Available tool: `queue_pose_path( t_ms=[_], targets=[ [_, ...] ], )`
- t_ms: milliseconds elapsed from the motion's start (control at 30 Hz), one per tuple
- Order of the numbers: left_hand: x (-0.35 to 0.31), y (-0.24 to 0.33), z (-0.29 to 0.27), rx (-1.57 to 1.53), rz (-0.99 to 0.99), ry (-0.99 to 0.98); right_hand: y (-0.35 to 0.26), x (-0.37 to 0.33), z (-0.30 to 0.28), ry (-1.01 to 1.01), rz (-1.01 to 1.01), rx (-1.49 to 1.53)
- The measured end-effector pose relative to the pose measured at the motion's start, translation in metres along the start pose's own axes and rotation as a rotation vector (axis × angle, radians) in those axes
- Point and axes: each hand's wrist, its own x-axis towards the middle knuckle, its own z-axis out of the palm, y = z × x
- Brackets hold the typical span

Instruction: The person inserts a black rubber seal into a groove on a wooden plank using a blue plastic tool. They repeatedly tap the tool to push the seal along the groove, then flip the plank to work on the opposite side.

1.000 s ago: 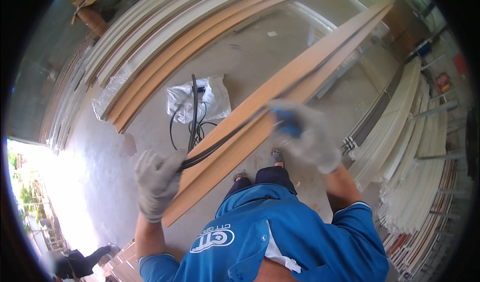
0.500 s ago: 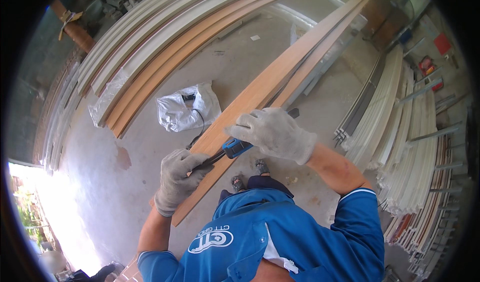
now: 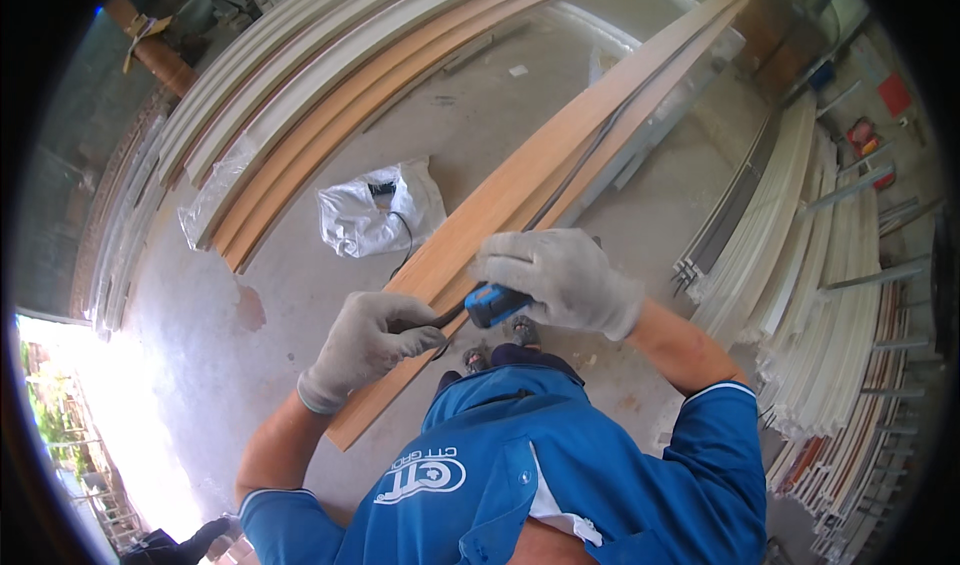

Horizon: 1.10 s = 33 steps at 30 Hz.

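Observation:
My right hand (image 3: 568, 280), in a grey work glove, is closed round a blue and black corded hand tool (image 3: 490, 306); its blue end shows, the rest is mostly hidden under the glove. My left hand (image 3: 365, 343), gloved too, pinches the black cord (image 3: 446, 319) close to that end. Both hands are over long wood-coloured boards (image 3: 500, 205), which run from near my left hand to the far right. A dark line lies lengthwise between the boards.
A white plastic bag (image 3: 345, 215) with a black item and a cord lies on the floor left of the boards. Long white and brown profiles (image 3: 300, 85) lie at far left. Bundles of pale profiles (image 3: 775, 295) and metal rack arms (image 3: 875, 272) are at right.
The tool in my right hand has shifted slightly right and down and turned. My left hand has moved slightly, with the cord still in its fingers.

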Motion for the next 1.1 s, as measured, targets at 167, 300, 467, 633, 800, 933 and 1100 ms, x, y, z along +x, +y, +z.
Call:
queue_pose_path(
  t_ms=[167,300,467,633,800,933,1100],
  targets=[
    [-0.002,-0.017,0.024,0.875,0.554,0.422,0.002,0.002,0.007,-0.205,0.12,0.006],
    [0.0,-0.027,0.037,1.072,0.681,0.603,0.01,0.005,0.019,-0.251,0.006,-0.106],
    [0.0,-0.02,0.042,0.862,0.423,0.459,0.011,-0.004,0.03,-0.296,-0.057,-0.152],
    [0.014,-0.007,0.032,0.483,0.219,0.11,0.005,-0.015,0.03,-0.087,-0.108,-0.123],
    [0.022,-0.006,0.035,0.481,0.185,0.205,0.008,-0.017,0.015,-0.053,0.031,-0.04],
    [0.014,-0.018,0.04,0.765,0.256,0.489,0.043,-0.038,-0.012,0.144,0.457,-0.003],
    [0.016,-0.033,0.033,0.497,0.132,0.369,0.155,-0.076,-0.048,0.198,0.938,-0.445]
  ],
)
